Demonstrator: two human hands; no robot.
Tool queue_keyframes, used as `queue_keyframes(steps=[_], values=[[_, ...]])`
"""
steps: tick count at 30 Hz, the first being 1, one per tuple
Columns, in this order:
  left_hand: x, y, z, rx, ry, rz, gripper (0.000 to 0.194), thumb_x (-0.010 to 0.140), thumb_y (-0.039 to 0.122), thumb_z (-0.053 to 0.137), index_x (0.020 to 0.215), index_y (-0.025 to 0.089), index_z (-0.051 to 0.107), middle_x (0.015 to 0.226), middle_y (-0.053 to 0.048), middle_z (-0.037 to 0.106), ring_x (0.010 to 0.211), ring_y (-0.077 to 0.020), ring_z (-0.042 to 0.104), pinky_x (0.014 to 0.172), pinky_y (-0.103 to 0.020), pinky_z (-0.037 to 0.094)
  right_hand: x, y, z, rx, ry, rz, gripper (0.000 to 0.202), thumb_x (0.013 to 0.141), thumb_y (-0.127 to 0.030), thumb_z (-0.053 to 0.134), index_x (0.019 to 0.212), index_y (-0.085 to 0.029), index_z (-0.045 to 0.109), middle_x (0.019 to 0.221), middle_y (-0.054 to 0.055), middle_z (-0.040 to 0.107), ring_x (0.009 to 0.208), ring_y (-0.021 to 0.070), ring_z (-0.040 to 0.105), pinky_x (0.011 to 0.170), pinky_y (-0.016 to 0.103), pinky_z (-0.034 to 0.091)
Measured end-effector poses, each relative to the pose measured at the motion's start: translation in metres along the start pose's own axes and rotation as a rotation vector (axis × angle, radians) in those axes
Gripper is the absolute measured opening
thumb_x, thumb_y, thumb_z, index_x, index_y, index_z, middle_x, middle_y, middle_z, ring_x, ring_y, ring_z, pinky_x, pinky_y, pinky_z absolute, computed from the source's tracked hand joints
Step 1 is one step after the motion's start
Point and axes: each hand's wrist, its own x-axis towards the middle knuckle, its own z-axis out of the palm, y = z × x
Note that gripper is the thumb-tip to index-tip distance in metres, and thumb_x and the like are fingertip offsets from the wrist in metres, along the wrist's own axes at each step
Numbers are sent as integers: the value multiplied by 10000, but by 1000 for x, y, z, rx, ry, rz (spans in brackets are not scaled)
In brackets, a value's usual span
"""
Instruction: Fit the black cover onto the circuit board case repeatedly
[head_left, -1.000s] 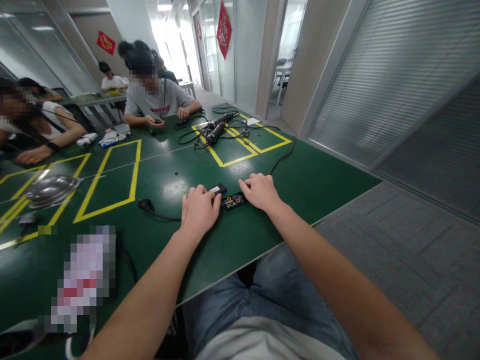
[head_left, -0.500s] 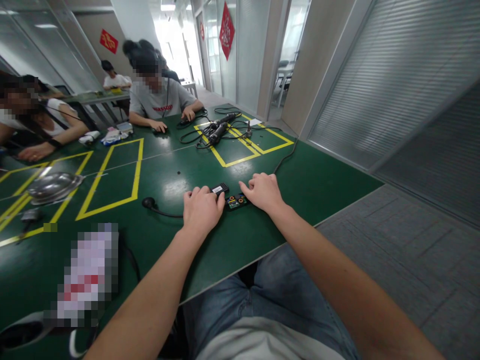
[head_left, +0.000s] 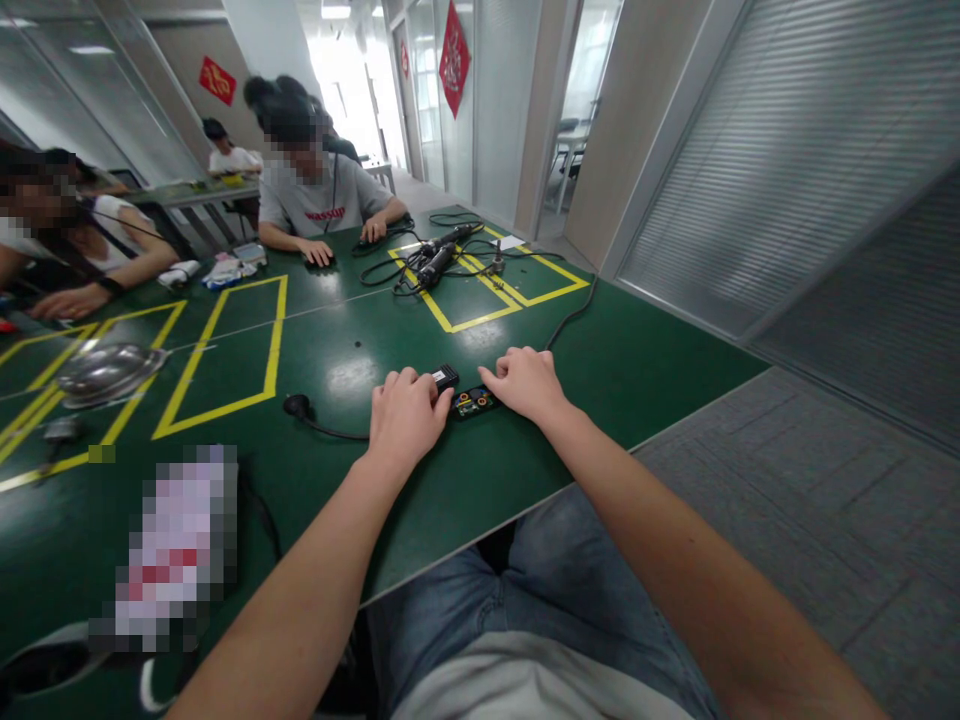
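On the green table in front of me lies an opened black adapter with a bare circuit board (head_left: pixel 474 402), its coils and small parts facing up. My left hand (head_left: pixel 407 415) curls round the board's left end and a small black cover piece (head_left: pixel 445 377) with a white label; the fingers hide much of that cover. A black power cord with a round plug (head_left: pixel 298 407) runs out from under this hand. My right hand (head_left: pixel 529 383) is closed at the board's right end, thumb on its edge. Its fingers hide what lies beneath.
Black screwdriver-like tools (head_left: pixel 442 258) with cables lie inside yellow tape outlines. A metal bowl-shaped thing (head_left: pixel 112 372) lies at left, with a blurred-out pale object (head_left: pixel 180 540) nearer me. A co-worker's hands (head_left: pixel 315 252) rest across the table; the table's edge (head_left: pixel 667 428) runs close on my right.
My left hand has shifted slightly to the right, covering more of the label on the black cover piece. My right hand and the board have barely moved.
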Motion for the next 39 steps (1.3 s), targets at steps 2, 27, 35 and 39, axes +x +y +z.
queue_keyframes(steps=[2, 27, 35, 39], values=[[1, -3, 3, -74, 115, -31, 205, 977, 403, 742, 1076, 225, 766, 1214, -135, 693, 1185, -340, 621, 986, -463, 533, 0, 0, -1, 6, -8, 0, 459, 1045, -489, 578, 704, -221, 729, 950, 102, 745, 1017, 292, 627, 894, 418, 362], [0, -9, 16, -385, -33, 384, 366, 993, 268, 732, 1358, 246, 751, 1184, -95, 703, 1109, -285, 630, 1050, -477, 547, 2, 5, 0, 134, -34, -27, 487, 1075, -547, 520, 774, -231, 736, 939, 75, 764, 1001, 277, 649, 903, 398, 358], [-1, -8, 14, -369, -52, 370, 388, 971, 263, 740, 1358, 236, 739, 1155, -92, 689, 1107, -292, 631, 1039, -475, 549, 2, 7, 0, 148, -31, -51, 462, 1060, -534, 550, 756, -233, 723, 905, 62, 747, 972, 260, 637, 884, 383, 351], [0, -8, 13, -401, -55, 348, 379, 959, 259, 741, 1338, 240, 747, 1158, -88, 693, 1106, -288, 638, 1042, -474, 550, 1, 6, 0, 137, -26, -54, 458, 1067, -516, 550, 744, -233, 713, 896, 57, 744, 966, 258, 635, 872, 382, 343]])
